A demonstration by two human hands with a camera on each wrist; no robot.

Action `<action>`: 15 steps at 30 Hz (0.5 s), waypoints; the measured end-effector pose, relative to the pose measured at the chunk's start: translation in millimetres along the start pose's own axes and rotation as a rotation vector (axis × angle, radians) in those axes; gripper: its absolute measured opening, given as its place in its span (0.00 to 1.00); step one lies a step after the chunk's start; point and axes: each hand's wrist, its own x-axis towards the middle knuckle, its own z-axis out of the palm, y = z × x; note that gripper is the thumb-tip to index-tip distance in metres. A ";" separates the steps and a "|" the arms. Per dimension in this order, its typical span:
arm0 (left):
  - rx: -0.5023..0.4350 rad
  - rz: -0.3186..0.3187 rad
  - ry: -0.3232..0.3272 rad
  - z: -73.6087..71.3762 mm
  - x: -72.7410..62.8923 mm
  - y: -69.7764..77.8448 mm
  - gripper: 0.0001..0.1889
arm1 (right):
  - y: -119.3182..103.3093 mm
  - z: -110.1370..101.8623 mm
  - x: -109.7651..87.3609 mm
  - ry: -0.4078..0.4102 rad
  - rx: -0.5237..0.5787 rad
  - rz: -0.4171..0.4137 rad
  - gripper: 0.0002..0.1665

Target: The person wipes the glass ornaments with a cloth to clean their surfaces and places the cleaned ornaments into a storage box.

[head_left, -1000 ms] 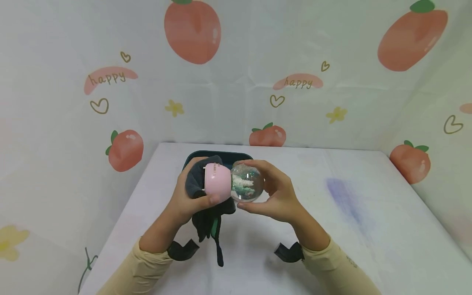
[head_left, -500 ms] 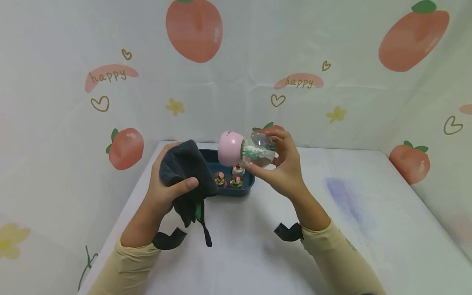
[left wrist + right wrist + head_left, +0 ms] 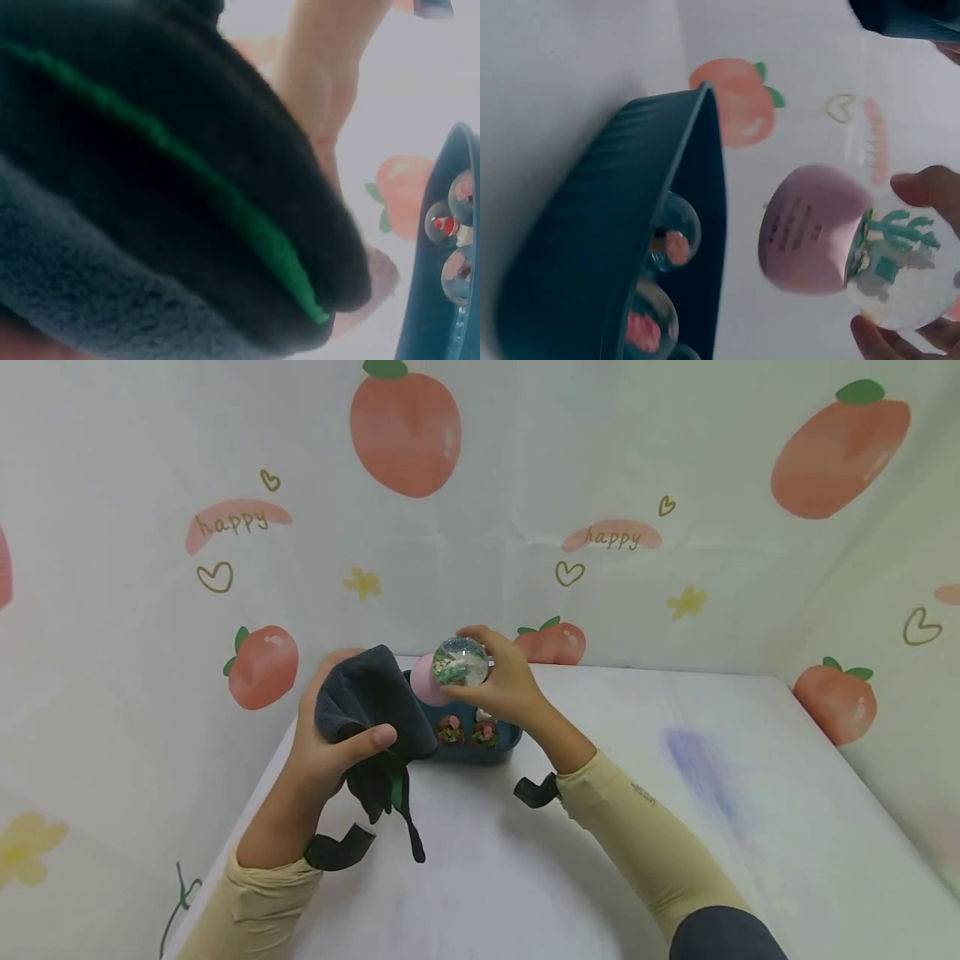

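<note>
My left hand [image 3: 309, 752] grips a bunched dark grey cloth [image 3: 375, 697], its thumb across the front. Black folds, a green strip and a hanging loop show below the fingers. The right hand [image 3: 506, 681] holds a snow globe [image 3: 461, 662] by its clear ball, thumb and fingers on opposite sides. In the right wrist view, the globe's pink base [image 3: 810, 232] points away from the palm, and green and white figures show inside the ball. The globe is over the back of a dark teal bin [image 3: 471, 755], which is partly hidden behind the cloth and the globe.
Inside the bin sit several small clear balls [image 3: 676, 232] with pink and red decorations. The bin rests on a white table [image 3: 600, 743], toward its back edge. Behind it hangs a fruit-printed curtain [image 3: 480, 510]. Black straps [image 3: 341, 847] stick out from the wrists.
The right hand has drawn the globe away from the cloth, then carried it left and back over the bin, its ball turning toward the head camera. The left hand moved left with the cloth.
</note>
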 end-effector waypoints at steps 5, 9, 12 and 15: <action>-0.010 0.008 -0.010 0.4 1.0 0.9 0.35 | 3.5 21.0 17.4 -0.085 -0.114 0.048 0.44; -0.010 0.013 -0.045 0.5 0.8 2.0 0.33 | 7.6 35.9 26.0 -0.163 -0.156 0.086 0.46; -0.006 0.005 -0.050 -0.4 -0.1 3.0 0.33 | 10.8 45.6 28.7 -0.214 -0.181 0.100 0.48; 0.001 -0.002 -0.034 -2.2 -1.2 3.7 0.34 | 13.5 53.7 29.9 -0.255 -0.201 0.108 0.48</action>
